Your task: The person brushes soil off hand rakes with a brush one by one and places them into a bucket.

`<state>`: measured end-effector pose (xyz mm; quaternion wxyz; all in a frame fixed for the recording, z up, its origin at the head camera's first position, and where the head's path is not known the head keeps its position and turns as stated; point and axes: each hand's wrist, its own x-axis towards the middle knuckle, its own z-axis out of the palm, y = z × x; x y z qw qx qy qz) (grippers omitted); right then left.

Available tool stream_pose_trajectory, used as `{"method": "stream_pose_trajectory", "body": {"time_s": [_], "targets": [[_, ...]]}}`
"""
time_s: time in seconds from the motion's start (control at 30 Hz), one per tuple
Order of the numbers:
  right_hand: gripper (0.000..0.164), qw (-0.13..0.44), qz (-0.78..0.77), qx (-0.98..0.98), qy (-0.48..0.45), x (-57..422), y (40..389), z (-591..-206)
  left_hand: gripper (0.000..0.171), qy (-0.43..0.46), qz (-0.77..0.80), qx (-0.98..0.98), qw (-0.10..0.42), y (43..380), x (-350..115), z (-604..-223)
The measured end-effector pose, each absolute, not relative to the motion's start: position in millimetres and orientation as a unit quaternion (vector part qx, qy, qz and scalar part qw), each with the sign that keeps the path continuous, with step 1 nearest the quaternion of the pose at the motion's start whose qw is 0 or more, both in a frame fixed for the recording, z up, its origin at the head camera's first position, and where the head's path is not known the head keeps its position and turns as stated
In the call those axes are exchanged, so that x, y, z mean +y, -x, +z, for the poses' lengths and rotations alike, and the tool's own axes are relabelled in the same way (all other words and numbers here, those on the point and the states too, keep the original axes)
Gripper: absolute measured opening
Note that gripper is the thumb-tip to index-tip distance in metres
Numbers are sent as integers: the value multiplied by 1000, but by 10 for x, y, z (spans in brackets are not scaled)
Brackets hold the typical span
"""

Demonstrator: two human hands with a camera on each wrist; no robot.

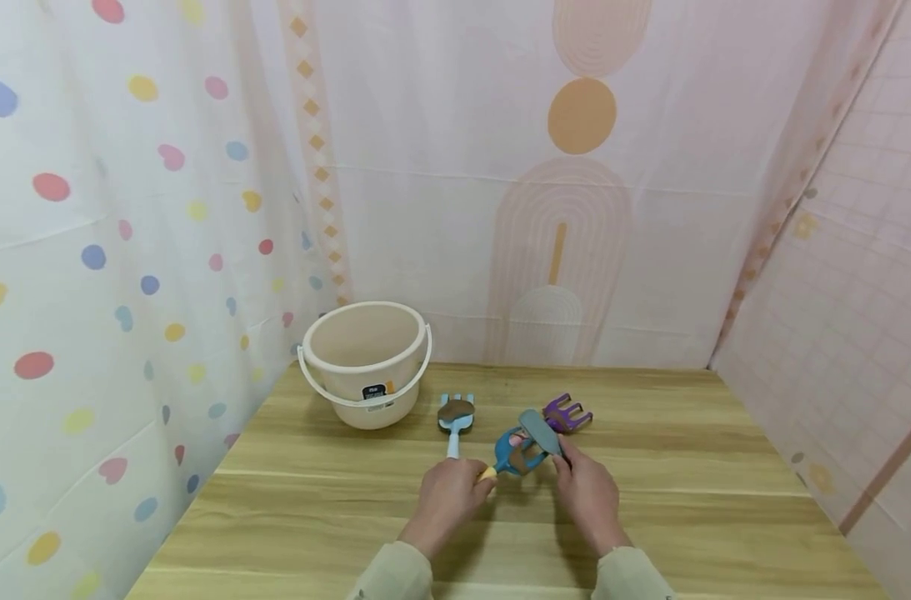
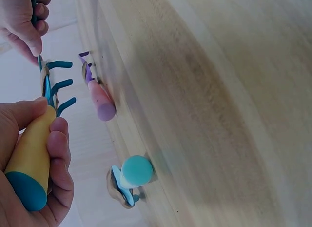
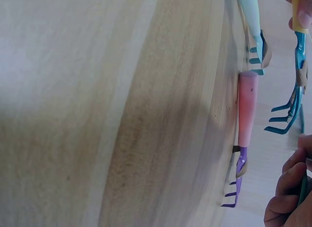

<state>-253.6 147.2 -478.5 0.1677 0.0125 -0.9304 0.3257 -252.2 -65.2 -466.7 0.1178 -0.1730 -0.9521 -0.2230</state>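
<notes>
My left hand (image 1: 447, 493) grips the yellow handle (image 2: 33, 144) of a blue hand rake (image 1: 504, 450); brown muddy-looking patches cover part of its head. The right hand (image 1: 592, 496) holds a grey-green, flat, rounded tool (image 1: 539, 432) against or just over the rake's head; its exact kind cannot be told. Both are raised above the table. Beyond the right hand lies a purple hand rake (image 1: 554, 414) with a pink handle (image 3: 247, 105), brown matter on its head. Left of the blue rake lies a light blue hand rake (image 1: 455, 427), also with a brown patch.
A cream bucket (image 1: 338, 385) with a white swing handle stands at the back left of the wooden table (image 1: 695, 483). Patterned curtains (image 1: 440, 250) hang behind the table and along both sides.
</notes>
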Motion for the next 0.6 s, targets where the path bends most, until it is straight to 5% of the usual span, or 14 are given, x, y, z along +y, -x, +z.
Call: {"method": "stream_pose_trajectory", "body": {"time_s": [0.4, 0.6], "targets": [[39, 159, 320, -934, 22, 1608, 2511, -4838, 16, 150, -235, -956, 94, 2520, -659, -4644], [39, 207, 314, -927, -5, 1508, 2502, -4775, 15, 161, -222, -957, 92, 2512, -650, -4677]]}}
